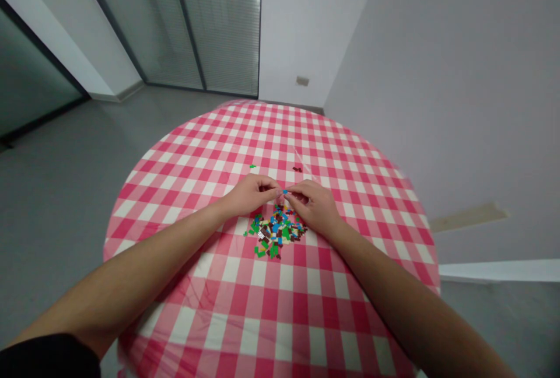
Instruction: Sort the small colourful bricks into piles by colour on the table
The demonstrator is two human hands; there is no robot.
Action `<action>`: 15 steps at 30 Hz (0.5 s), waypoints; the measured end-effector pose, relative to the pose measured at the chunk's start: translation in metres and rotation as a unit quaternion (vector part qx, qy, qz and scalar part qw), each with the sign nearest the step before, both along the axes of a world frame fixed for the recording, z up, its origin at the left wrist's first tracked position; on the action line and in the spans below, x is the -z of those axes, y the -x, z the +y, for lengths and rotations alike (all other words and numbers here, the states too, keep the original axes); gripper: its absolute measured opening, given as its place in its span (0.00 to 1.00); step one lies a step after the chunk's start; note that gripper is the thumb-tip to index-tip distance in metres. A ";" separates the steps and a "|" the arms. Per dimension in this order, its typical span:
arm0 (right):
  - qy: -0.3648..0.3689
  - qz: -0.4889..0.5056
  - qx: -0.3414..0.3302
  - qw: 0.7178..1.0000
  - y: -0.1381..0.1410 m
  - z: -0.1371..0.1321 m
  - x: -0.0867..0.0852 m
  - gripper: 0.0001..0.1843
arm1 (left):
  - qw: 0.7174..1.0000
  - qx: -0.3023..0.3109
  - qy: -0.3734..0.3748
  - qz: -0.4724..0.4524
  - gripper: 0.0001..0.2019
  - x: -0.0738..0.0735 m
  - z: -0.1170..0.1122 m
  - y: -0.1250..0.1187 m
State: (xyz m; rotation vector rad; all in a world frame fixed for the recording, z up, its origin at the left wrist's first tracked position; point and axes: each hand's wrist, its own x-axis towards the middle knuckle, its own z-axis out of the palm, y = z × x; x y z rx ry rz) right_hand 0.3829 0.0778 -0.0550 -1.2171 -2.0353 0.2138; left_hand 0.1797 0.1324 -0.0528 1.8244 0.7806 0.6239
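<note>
A heap of several tiny building bricks (275, 231), green, blue, brown, white and yellow, lies in the middle of a round table under a red-and-white checked cloth (271, 302). Just beyond the heap my two hands meet fingertip to fingertip. My left hand (251, 193) is closed in a pinch, and what it pinches is too small to name. My right hand (311, 203) is pinched on a small blue brick (284, 192) between the two hands.
A lone green brick (252, 166) and a small brown brick (297, 169) lie farther back on the cloth. A thin clear strip (301, 162) rests near them. Grey floor surrounds the table, with a white wall on the right and glass partitions behind.
</note>
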 end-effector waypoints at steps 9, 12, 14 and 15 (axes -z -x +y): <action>0.110 -0.089 0.058 0.988 -0.009 0.013 0.008 0.07 | 0.979 -0.131 -0.115 0.106 0.10 0.009 0.015 0.005; 0.114 -0.113 0.055 0.986 -0.009 0.016 0.007 0.07 | 0.977 -0.119 -0.115 0.134 0.08 0.008 0.020 0.011; 0.115 -0.111 0.046 0.986 -0.010 0.016 0.006 0.08 | 0.979 -0.089 -0.109 0.150 0.06 0.005 0.023 0.017; 0.117 -0.107 0.041 0.986 -0.011 0.016 0.006 0.08 | 0.979 -0.069 -0.104 0.160 0.06 0.003 0.023 0.019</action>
